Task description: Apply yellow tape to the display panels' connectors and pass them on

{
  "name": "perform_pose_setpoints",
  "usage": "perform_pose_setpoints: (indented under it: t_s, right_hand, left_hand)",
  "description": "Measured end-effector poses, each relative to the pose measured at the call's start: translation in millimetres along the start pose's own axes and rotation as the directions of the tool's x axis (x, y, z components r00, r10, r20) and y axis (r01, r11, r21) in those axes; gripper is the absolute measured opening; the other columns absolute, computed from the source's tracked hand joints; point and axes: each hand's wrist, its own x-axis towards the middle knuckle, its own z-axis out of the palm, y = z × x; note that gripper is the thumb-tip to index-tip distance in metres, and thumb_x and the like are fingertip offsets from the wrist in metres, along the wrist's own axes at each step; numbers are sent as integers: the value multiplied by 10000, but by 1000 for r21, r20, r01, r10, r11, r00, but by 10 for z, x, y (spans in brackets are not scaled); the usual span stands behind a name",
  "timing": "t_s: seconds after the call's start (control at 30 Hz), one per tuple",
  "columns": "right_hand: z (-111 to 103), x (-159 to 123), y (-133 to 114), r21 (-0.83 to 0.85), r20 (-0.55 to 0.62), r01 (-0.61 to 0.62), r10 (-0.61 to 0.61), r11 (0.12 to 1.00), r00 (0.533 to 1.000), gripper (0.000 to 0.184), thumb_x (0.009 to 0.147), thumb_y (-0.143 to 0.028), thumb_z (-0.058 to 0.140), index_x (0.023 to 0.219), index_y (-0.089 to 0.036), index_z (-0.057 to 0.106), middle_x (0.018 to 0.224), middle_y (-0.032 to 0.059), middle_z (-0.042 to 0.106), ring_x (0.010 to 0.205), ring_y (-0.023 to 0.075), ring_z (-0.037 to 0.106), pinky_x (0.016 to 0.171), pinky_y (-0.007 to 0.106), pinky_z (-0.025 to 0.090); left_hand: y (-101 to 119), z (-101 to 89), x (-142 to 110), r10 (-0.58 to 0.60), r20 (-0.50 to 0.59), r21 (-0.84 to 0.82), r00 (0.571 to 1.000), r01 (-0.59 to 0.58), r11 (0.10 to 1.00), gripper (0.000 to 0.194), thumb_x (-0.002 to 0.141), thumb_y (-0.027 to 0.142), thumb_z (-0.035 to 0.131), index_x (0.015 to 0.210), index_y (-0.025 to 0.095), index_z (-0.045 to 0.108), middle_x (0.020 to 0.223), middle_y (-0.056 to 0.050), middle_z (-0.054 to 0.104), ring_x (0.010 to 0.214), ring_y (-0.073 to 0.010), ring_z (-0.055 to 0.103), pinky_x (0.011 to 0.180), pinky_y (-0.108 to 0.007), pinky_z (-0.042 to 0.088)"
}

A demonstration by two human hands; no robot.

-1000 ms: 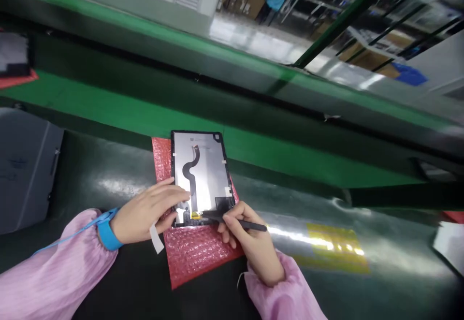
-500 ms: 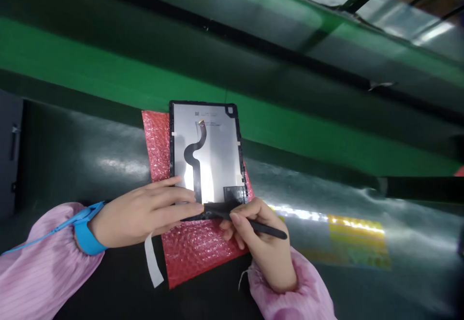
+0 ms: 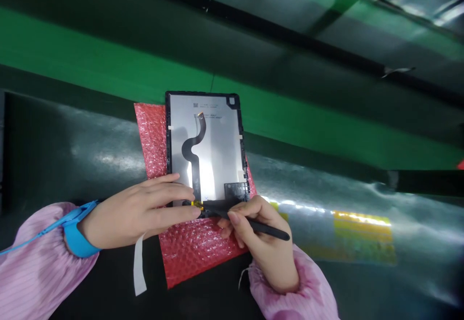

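A tablet panel (image 3: pixel 217 141) lies face down on a red bubble-wrap sheet (image 3: pixel 195 252), its silver back showing a black curved flex cable (image 3: pixel 194 148). My left hand (image 3: pixel 145 211) rests on the panel's near left corner, fingers pressed together at the small yellow connector (image 3: pixel 197 205); a white strip (image 3: pixel 138 267) hangs from under that hand. My right hand (image 3: pixel 261 242) grips a black pen-like tool (image 3: pixel 253 227), whose flat tip lies along the panel's near edge by the connector. A blue wrist strap (image 3: pixel 74 235) circles my left wrist.
The work surface is a dark glossy mat (image 3: pixel 72 155) with a yellow taped patch (image 3: pixel 358 238) to the right. Beyond the panel runs a green conveyor edge (image 3: pixel 308 136) and a dark belt (image 3: pixel 217 44).
The view has tilted down and closer, so the panel sits higher in the picture. My left fingers slid onto the connector at the near edge; the white strip hangs lower. The tool stays at the edge.
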Motion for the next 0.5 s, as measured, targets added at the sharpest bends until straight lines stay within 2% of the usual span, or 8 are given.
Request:
perform_pose_setpoints:
  t_s: [0.23,0.5]
  right_hand:
    - [-20,-17,8,12,-14,-28,28,1000,1000,168,915,-250,689,797,-219,574,690,29,764,475,132,661,406,217,438]
    - [-10,-5,9,5,9,-27,27,1000,1000,154,926,-234,678,812,-225,575,689,12,764,484,112,660,420,197,436]
  left_hand:
    - [5,-4,7,-16,16,6,1000,15,1000,283,986,92,484,1254,162,545,1212,-132,680,1201,-209,639,1143,-471,452]
    - [7,-17,13,-21,35,3,999,21,1000,310,976,72,484,1270,164,527,1228,-130,671,1212,-213,631,1145,-474,447]
